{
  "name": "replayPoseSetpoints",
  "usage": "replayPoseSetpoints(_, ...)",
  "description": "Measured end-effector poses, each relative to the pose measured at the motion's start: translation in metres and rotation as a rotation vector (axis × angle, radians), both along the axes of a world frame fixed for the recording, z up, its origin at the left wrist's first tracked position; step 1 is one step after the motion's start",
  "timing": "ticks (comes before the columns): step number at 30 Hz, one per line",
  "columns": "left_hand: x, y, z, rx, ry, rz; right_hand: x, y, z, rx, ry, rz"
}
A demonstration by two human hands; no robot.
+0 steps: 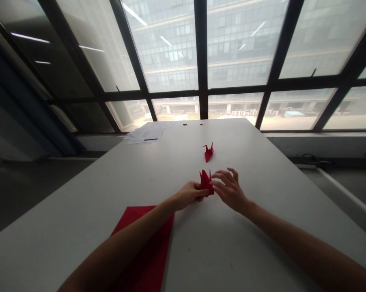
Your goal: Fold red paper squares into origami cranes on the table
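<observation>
My left hand pinches a small folded red paper crane from its left side, thumb in front, just above the white table. Thin points of the fold stick upward, and the wings are not spread out. At the crane's right edge is my right hand, its fingers apart and bent a little. Its fingertips are against or very close to the right point; whether they grip it I cannot make out. Beyond both hands, a finished red paper crane stands on the table. Under my left forearm lies red paper.
The long white table runs away from me toward large dark-framed windows. Loose white sheets with a dark pen-like strip lie at its far left. Two small round holes show near the far edge. A blue curtain hangs at left.
</observation>
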State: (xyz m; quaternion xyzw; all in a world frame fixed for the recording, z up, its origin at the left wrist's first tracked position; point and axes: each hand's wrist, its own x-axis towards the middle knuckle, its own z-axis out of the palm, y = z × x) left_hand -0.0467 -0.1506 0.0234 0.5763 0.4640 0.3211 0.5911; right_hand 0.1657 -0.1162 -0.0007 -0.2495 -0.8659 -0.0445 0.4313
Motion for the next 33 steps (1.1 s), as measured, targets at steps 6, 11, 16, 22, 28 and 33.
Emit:
replayPoseSetpoints(6,0.0,-0.002,0.005,-0.067,-0.023,-0.042,-0.01,0.002,-0.015,-0.441,0.377,-0.043)
replayPoseSetpoints(11,0.0,0.0,0.0,-0.052,-0.047,-0.017,-0.016,0.005,-0.023,-0.982,0.544,0.172)
replayPoseSetpoints(16,0.003,-0.003,-0.002,0.0,-0.012,0.008,-0.018,-0.001,-0.017,-1.141,0.513,0.256)
replayPoseSetpoints(22,0.008,-0.004,-0.008,0.063,0.008,0.089,-0.019,-0.002,-0.016,-1.113,0.579,0.25)
replayPoseSetpoints(28,0.009,0.0,-0.015,0.155,-0.017,0.195,-0.019,0.001,-0.017,-1.125,0.611,0.211)
replayPoseSetpoints(33,0.011,-0.001,-0.016,0.175,-0.036,0.227,-0.019,-0.002,-0.012,-1.131,0.596,0.217)
